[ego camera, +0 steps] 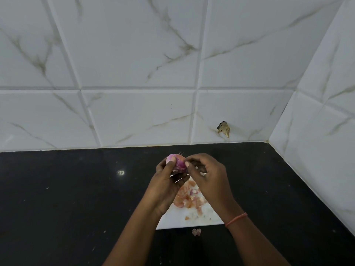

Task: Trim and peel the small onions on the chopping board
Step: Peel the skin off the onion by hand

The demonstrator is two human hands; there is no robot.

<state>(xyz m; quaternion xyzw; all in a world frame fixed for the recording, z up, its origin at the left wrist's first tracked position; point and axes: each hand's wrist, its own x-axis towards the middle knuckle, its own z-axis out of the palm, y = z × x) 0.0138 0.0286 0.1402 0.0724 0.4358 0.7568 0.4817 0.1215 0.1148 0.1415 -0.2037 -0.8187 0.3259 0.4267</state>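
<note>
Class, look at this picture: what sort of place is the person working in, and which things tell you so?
Probably a home kitchen: a black stone countertop against a marble-patterned tiled wall, and a white chopping board with onion skins.

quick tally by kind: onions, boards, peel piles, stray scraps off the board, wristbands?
Onion, held up in the left hand, right hand pinching at it: 1
Chopping board: 1
Peel pile on the board: 1
Stray scrap on the counter, off the board: 1
Wristband: 1
Total: 5
</note>
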